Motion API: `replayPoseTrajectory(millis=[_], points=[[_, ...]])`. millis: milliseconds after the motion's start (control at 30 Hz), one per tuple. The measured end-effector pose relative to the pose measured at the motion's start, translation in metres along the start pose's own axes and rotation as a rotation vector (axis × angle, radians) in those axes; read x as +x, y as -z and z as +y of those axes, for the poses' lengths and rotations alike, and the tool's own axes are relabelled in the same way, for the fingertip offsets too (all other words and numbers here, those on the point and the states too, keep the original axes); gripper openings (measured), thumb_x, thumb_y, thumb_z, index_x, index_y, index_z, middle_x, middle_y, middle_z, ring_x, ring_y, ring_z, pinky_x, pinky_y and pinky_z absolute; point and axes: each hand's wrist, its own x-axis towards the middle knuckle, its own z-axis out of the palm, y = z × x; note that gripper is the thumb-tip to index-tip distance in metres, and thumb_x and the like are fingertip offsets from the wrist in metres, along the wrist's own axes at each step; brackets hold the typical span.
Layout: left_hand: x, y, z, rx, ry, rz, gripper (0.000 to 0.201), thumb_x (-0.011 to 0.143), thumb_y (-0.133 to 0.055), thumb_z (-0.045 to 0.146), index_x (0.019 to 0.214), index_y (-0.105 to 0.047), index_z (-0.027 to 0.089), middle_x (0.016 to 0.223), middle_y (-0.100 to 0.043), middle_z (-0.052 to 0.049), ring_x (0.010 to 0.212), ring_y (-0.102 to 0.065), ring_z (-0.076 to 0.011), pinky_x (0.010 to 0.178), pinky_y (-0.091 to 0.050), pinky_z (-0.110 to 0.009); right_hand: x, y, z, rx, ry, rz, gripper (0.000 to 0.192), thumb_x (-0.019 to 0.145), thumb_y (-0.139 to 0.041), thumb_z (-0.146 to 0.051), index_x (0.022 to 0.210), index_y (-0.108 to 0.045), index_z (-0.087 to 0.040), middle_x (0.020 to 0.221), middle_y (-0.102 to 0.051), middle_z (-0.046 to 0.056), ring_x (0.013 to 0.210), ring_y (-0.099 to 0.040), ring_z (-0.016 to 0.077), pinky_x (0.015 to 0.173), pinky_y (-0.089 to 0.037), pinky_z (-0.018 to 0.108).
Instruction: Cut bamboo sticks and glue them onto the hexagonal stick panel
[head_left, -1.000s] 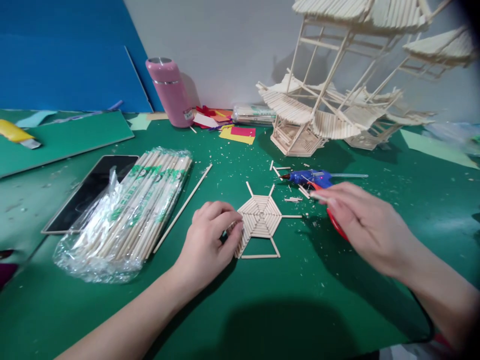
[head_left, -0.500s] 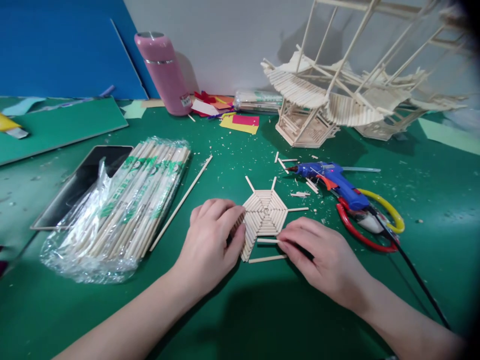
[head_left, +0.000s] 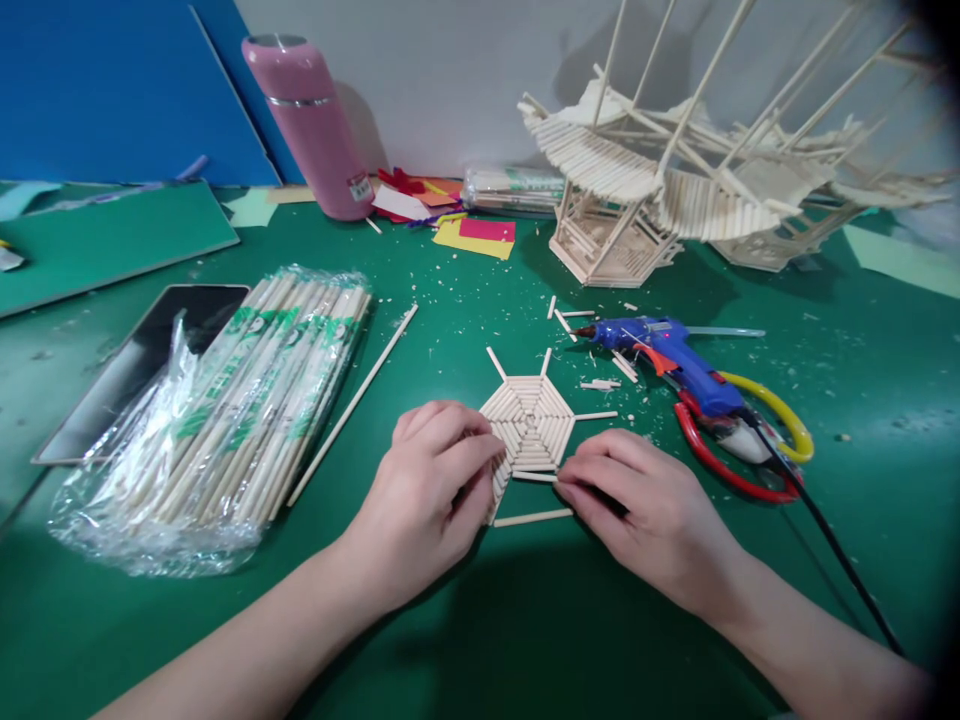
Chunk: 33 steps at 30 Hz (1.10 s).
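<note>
A web-shaped panel of short wooden sticks lies flat on the green table, with several bare spokes jutting from its far and right sides. My left hand is closed on the panel's left edge, thumb and fingers pinching it and hiding that part. Between the thumb and fingers of my right hand is the right end of a short stick, lying along the panel's near edge. Closer to me, a longer loose stick rests on the table, its right end by my right fingertips.
Left are wrapped chopsticks, a phone and a single chopstick. A blue glue gun rests over red-and-yellow-handled pliers at right. Behind stand a pink flask and a stick-built pavilion model.
The short stick in my right hand has come closer, up against the panel's near edge. My left fingers have shifted slightly right over the panel's edge. The camera view has moved a little.
</note>
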Motion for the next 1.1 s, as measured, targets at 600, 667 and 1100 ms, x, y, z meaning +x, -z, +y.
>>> replayPoseTrajectory(millis=[600, 667, 1100], points=[[0.000, 0.000, 0.000, -0.077, 0.010, -0.002, 0.016, 0.078, -0.049, 0.008, 0.084, -0.063, 0.014, 0.086, -0.056, -0.007, 0.084, -0.049, -0.0179, 0.074, -0.042, -0.033, 0.002, -0.001, -0.001, 0.001, -0.023, -0.012, 0.011, 0.084, -0.050, -0.016, 0.083, -0.061, -0.016, 0.081, -0.058, 0.004, 0.076, -0.053, 0.0140, 0.068, -0.043, 0.027], [0.000, 0.000, 0.002, -0.067, 0.019, -0.012, 0.015, 0.077, -0.051, 0.009, 0.085, -0.062, 0.015, 0.088, -0.055, -0.007, 0.086, -0.048, -0.0187, 0.075, -0.042, -0.034, 0.002, -0.001, -0.001, 0.014, -0.031, -0.006, 0.009, 0.083, -0.051, -0.016, 0.083, -0.060, -0.017, 0.081, -0.058, 0.004, 0.076, -0.052, 0.0139, 0.068, -0.043, 0.027], [0.002, -0.010, 0.012, 0.102, 0.092, -0.030, 0.009, 0.078, -0.053, 0.016, 0.072, -0.061, 0.018, 0.088, -0.053, -0.006, 0.089, -0.045, -0.0229, 0.078, -0.039, -0.043, 0.007, -0.001, -0.002, 0.092, -0.095, 0.013, 0.019, 0.075, -0.055, -0.012, 0.092, -0.049, -0.017, 0.092, -0.051, 0.004, 0.083, -0.050, 0.0139, 0.071, -0.044, 0.027]])
